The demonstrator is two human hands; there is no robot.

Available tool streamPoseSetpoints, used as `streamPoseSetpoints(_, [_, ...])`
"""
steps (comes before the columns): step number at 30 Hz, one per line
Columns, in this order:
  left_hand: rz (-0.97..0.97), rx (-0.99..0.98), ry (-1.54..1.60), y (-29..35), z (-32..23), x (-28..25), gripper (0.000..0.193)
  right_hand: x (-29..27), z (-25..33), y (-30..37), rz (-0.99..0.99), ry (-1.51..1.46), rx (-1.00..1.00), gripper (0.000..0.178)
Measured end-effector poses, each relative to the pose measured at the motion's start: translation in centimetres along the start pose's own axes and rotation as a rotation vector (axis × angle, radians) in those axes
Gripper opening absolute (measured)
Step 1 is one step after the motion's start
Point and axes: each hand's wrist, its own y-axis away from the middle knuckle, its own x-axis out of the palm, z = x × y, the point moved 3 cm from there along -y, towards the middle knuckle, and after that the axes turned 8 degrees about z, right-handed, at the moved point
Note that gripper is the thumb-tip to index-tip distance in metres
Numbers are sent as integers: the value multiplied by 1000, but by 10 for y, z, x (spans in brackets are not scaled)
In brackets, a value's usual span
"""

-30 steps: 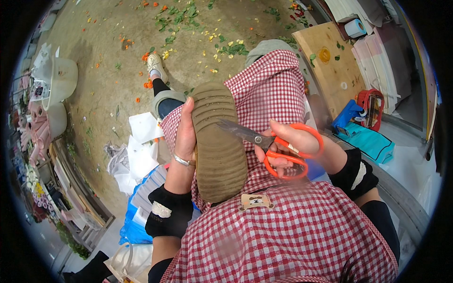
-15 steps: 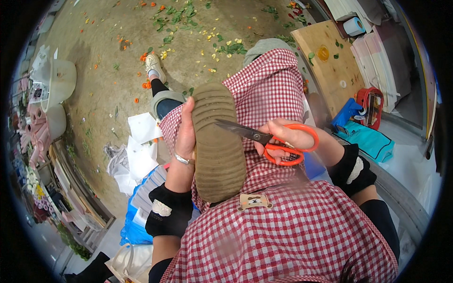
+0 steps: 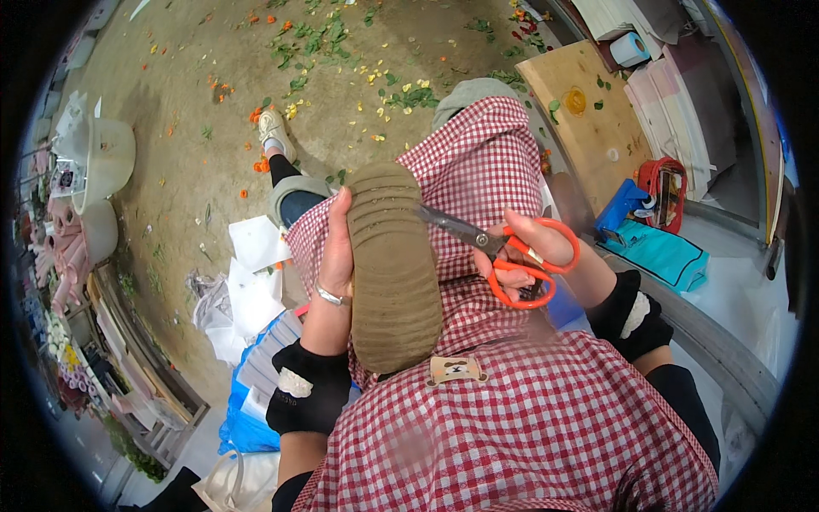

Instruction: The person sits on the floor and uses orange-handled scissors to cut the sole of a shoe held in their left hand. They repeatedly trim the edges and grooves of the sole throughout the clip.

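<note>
A shoe with a brown ridged sole (image 3: 394, 273) faces me, sole up, across my lap. My left hand (image 3: 338, 256) grips it along its left edge, thumb upright beside the sole; the other fingers are hidden behind. Whether a foot is inside it cannot be seen. My right hand (image 3: 531, 254) holds scissors (image 3: 465, 230) with orange loop handles and dark blades, fingers through the loops. The blades look nearly together, their tip pointing left at the sole's upper right edge. A red-and-white checked apron (image 3: 529, 401) covers my lap.
Leaves and petals (image 3: 320, 43) litter the floor ahead. On the right are a wooden board (image 3: 576, 128), a turquoise bag (image 3: 657, 252) and a red-framed item (image 3: 663, 192). White paper sheets (image 3: 256, 243) and a blue bag (image 3: 243, 418) lie left; pale tubs (image 3: 111, 158) stand farther left.
My right hand has moved slightly right and down with the scissors. Their tip has drawn back from the middle of the sole to its right edge. My left hand keeps its grip.
</note>
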Motion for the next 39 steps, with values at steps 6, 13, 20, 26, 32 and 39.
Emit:
streamPoseSetpoints(6, [49,27,-82,5,-6,7,55,12,8,4,-1,40,98,74])
streamPoseSetpoints(13, [-214,259,-503,-21,-24,4,55,-2,5,14,179,-430,168,67])
streamPoseSetpoints(20, [-72,347,-450,-77,-41,25,54,3,7,10,298,-325,40,66])
streamPoseSetpoints(26, [-64,343,-400,-81,-47,6,53,34,10,-18,-29,40,-231,65])
streamPoseSetpoints(32, [-41,447,-305,-60,-64,-23,53,1,3,-83,9,-441,-316,63])
streamPoseSetpoints(39, [-341,833,-864,-18,-61,-44,43,16,-1,-95,168,-364,-387,66])
